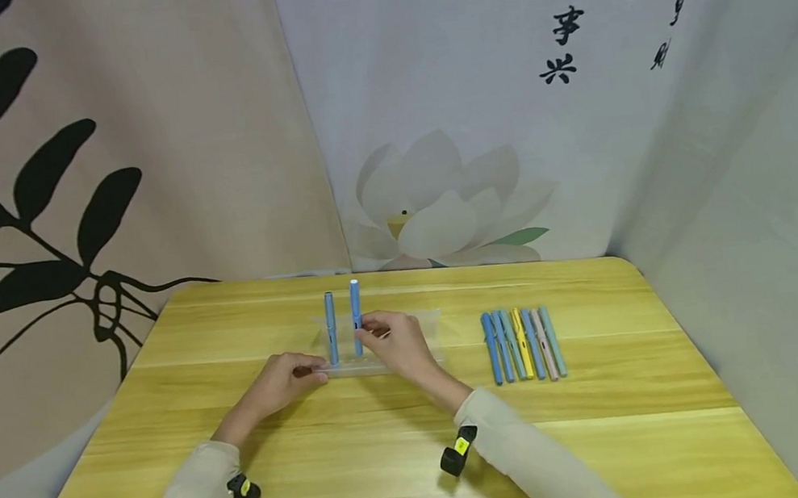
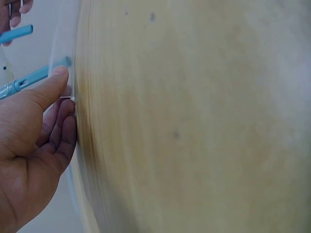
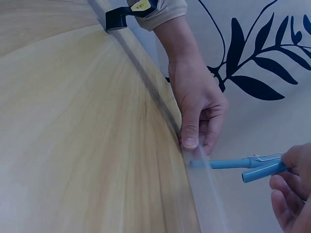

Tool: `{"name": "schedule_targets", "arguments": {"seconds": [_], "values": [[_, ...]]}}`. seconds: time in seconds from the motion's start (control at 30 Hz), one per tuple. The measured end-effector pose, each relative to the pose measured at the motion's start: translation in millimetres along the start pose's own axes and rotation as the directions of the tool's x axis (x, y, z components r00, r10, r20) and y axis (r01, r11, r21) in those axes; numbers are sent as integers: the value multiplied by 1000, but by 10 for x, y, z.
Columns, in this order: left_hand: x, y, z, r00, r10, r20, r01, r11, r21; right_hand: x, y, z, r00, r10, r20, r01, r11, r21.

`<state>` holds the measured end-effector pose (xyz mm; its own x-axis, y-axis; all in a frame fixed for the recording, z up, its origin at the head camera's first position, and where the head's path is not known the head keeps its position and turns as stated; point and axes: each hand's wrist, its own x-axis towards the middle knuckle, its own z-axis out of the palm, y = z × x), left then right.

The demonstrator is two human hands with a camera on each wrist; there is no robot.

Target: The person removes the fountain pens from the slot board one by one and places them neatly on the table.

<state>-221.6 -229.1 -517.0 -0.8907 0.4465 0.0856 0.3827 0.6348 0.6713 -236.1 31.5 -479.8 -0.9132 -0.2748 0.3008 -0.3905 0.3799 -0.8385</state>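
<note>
A clear plastic stand [image 1: 426, 334] is on the table, with one blue-grey pen [image 1: 331, 329] upright at its left end. My left hand [image 1: 284, 387] grips the stand's left end, thumb in front and fingers curled at its edge, as the left wrist view also shows. Between thumb and fingertips, my right hand [image 1: 402, 348] pinches a light blue pen [image 1: 355, 298], held upright just right of the first. In the right wrist view the lower end of this held pen [image 3: 262, 172] hangs free, a little above the stand's base [image 3: 204, 194].
Right of the stand, several pens lie side by side on the wooden table [image 1: 394, 477]: blue, green-blue and pinkish ones, with a yellow pen [image 1: 522, 343] in the middle. Printed curtains [image 1: 212, 139] hang behind and beside the table.
</note>
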Motion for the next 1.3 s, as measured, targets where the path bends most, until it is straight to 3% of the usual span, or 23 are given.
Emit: {"name": "schedule_targets", "arguments": {"seconds": [0.27, 0.67, 1.07, 1.3], "values": [[-12, -6, 2, 1000, -12, 4, 12, 1000, -1, -99, -8, -225, 1000, -10, -24, 10, 1000, -1], [-25, -6, -4, 1000, 24, -9, -24, 1000, 3, -256, 45, -562, 996, 32, -83, -31, 999, 6], [-9, 5, 4, 1000, -27, 9, 27, 1000, 0, -419, 178, -863, 984, 68, -163, -61, 997, 46], [-10, 8, 8, 1000, -17, 12, 17, 1000, 2, -515, 261, -1084, 979, 78, -186, -74, 997, 28]]}}
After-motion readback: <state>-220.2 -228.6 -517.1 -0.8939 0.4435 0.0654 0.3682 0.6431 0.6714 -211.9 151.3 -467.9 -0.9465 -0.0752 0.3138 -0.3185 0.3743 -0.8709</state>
